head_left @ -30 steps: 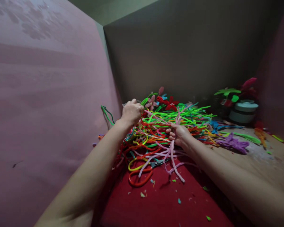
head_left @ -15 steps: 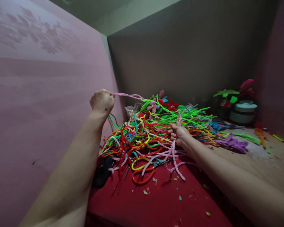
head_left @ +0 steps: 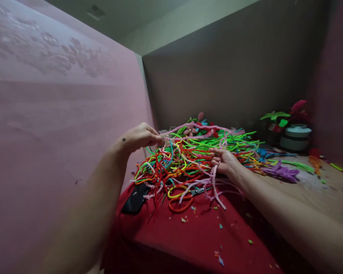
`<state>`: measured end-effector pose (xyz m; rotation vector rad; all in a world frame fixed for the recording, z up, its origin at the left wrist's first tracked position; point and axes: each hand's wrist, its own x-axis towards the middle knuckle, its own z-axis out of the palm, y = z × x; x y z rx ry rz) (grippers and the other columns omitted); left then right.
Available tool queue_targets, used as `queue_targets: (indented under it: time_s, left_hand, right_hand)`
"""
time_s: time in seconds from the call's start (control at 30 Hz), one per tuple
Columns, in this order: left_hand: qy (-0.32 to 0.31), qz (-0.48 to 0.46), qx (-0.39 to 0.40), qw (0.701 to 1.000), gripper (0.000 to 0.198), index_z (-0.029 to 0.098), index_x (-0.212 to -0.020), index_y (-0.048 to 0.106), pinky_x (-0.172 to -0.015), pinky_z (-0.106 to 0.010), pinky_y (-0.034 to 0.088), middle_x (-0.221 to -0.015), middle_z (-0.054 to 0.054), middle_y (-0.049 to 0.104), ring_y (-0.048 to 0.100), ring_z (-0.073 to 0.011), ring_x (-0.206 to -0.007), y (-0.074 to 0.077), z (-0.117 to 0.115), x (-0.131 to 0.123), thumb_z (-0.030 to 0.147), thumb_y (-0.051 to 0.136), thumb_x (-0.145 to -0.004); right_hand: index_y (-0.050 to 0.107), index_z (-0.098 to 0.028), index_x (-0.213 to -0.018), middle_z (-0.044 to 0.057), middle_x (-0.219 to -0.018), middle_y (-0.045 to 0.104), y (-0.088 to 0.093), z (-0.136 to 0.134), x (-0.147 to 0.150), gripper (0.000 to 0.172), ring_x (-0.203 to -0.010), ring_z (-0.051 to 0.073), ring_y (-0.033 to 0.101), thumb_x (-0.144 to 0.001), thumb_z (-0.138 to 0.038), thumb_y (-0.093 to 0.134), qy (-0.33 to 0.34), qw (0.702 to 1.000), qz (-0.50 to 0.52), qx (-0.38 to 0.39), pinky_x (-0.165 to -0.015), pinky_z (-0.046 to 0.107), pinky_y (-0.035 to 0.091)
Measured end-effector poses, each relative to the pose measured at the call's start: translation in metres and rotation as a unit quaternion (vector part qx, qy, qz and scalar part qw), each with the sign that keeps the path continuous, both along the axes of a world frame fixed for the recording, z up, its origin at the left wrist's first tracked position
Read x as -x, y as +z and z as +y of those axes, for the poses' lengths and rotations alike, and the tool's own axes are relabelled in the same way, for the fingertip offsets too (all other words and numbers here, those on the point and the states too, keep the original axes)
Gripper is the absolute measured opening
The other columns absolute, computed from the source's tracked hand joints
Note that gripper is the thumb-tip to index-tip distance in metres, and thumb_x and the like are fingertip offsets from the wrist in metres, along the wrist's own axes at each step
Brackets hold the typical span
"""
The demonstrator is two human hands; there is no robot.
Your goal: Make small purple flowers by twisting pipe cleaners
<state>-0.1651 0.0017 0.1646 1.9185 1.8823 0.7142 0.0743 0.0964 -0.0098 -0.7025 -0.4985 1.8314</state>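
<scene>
My left hand (head_left: 144, 136) is closed in a pinch on the ends of long pink pipe cleaners (head_left: 174, 129), which stretch to the right above the heap. My right hand (head_left: 224, 161) is closed around a pale pink pipe cleaner (head_left: 214, 186); one part sticks up above the fist and another hangs down below it. Beneath both hands spreads a tangled heap of pipe cleaners (head_left: 183, 161) in green, red, orange, yellow and pink. Scissors (head_left: 180, 208) with yellow and red handles lie at its front edge, their blades partly covered by pink strands.
A black phone-like object (head_left: 135, 198) lies at the heap's left front on the red cloth (head_left: 194, 238), among small scraps. Pipe-cleaner flowers (head_left: 191, 130) stand behind the heap. To the right are a purple bundle (head_left: 280, 172) and a pale lidded container (head_left: 295, 137). A pink panel (head_left: 74, 152) rises at left.
My left hand has come down and to the right with the pink pipe cleaners, whose free ends now lie above the heap. My right hand keeps its grip. The view has shifted slightly.
</scene>
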Motion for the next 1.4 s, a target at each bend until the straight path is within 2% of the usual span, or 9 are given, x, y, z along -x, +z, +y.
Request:
queue_targets:
  time_s: [0.1, 0.27, 0.43, 0.53, 0.67, 0.87, 1.23, 1.33, 1.4]
  left_hand:
    - [-0.048, -0.084, -0.011, 0.995, 0.018, 0.013, -0.056, 0.068, -0.039, -0.023, 0.018, -0.038, 0.002, 0.040, 0.029, -0.0050, -0.036, -0.029, -0.008, -0.017, 0.028, 0.061, -0.064]
    - [-0.046, -0.161, 0.053, 0.984, 0.020, 0.014, -0.047, 0.058, -0.039, -0.023, 0.016, -0.037, 0.005, 0.033, 0.025, -0.0048, -0.035, -0.082, -0.024, -0.054, 0.025, 0.057, -0.064]
    - [-0.080, -0.169, 0.091, 0.978, 0.019, 0.013, -0.050, 0.059, -0.041, -0.023, 0.019, -0.040, 0.004, 0.041, 0.030, -0.0057, -0.037, -0.113, -0.040, -0.068, 0.025, 0.054, -0.064]
    - [-0.101, -0.176, 0.102, 0.974, 0.020, 0.012, -0.055, 0.062, -0.042, -0.022, 0.020, -0.041, 0.004, 0.041, 0.030, -0.0060, -0.039, -0.120, -0.050, -0.070, 0.027, 0.053, -0.065]
    - [-0.107, -0.174, 0.093, 0.974, 0.023, 0.011, -0.063, 0.065, -0.043, -0.022, 0.018, -0.045, 0.004, 0.040, 0.027, -0.0062, -0.042, -0.123, -0.060, -0.072, 0.028, 0.050, -0.068]
    - [-0.123, -0.143, 0.088, 0.978, 0.027, 0.015, -0.049, 0.050, -0.045, -0.022, 0.022, -0.046, 0.003, 0.041, 0.031, -0.0071, -0.043, -0.127, -0.064, -0.075, 0.032, 0.050, -0.070]
    - [-0.154, -0.018, 0.109, 0.982, 0.024, 0.015, -0.047, 0.048, -0.047, -0.022, 0.024, -0.044, 0.004, 0.037, 0.032, -0.0080, -0.046, -0.138, -0.066, -0.081, 0.026, 0.048, -0.068]
    - [-0.157, -0.066, 0.092, 0.981, 0.015, 0.013, -0.064, 0.063, -0.054, -0.020, 0.031, -0.057, 0.002, 0.052, 0.043, -0.0095, -0.055, -0.137, -0.058, -0.071, 0.023, 0.052, -0.066]
    - [-0.126, -0.164, 0.086, 0.975, 0.021, 0.013, -0.082, 0.065, -0.057, -0.020, 0.035, -0.068, 0.000, 0.059, 0.049, -0.0103, -0.060, -0.136, -0.050, -0.066, 0.026, 0.055, -0.068]
  right_hand:
    - [0.053, -0.014, -0.074, -0.003, -0.049, 0.050, 0.006, -0.022, 0.002, 0.022, -0.031, 0.003, 0.029, -0.065, 0.005, 0.045, 0.004, 0.999, 0.030, -0.031, -0.028, 0.014, 0.023]
    - [0.061, -0.016, -0.088, -0.001, -0.067, 0.061, 0.018, -0.063, 0.003, 0.042, -0.048, 0.005, 0.051, -0.059, 0.011, 0.048, 0.036, 0.992, 0.084, -0.090, -0.038, 0.012, 0.040]
    - [0.065, -0.014, -0.089, 0.004, -0.077, 0.066, 0.021, -0.072, -0.006, 0.022, -0.048, 0.005, 0.050, -0.075, -0.003, 0.053, 0.054, 0.987, 0.100, -0.117, -0.037, 0.011, 0.040]
    - [0.066, -0.012, -0.084, 0.006, -0.074, 0.066, 0.018, -0.073, -0.011, 0.016, -0.047, 0.005, 0.050, -0.081, -0.011, 0.051, 0.047, 0.991, 0.086, -0.096, -0.037, 0.012, 0.040]
    - [0.066, -0.012, -0.074, 0.006, -0.069, 0.066, 0.015, -0.079, -0.015, 0.023, -0.058, 0.011, 0.059, -0.084, -0.012, 0.045, 0.011, 0.996, 0.069, -0.059, -0.052, 0.022, 0.051]
    - [0.062, -0.015, -0.070, 0.006, -0.071, 0.066, 0.012, -0.086, -0.022, 0.024, -0.070, 0.017, 0.062, -0.085, -0.012, 0.043, -0.010, 0.994, 0.099, -0.051, -0.067, 0.037, 0.054]
    - [0.063, -0.016, -0.076, 0.009, -0.075, 0.067, 0.005, -0.082, -0.031, 0.029, -0.074, 0.021, 0.065, -0.089, -0.018, 0.037, -0.010, 0.989, 0.137, -0.059, -0.070, 0.045, 0.052]
    - [0.063, -0.016, -0.078, 0.007, -0.072, 0.066, 0.000, -0.082, -0.033, 0.024, -0.070, 0.019, 0.064, -0.088, -0.017, 0.042, -0.001, 0.986, 0.149, -0.077, -0.072, 0.042, 0.053]
    - [0.063, -0.016, -0.079, 0.005, -0.071, 0.066, -0.002, -0.083, -0.033, 0.020, -0.070, 0.018, 0.063, -0.087, -0.017, 0.045, 0.014, 0.983, 0.158, -0.091, -0.072, 0.041, 0.053]
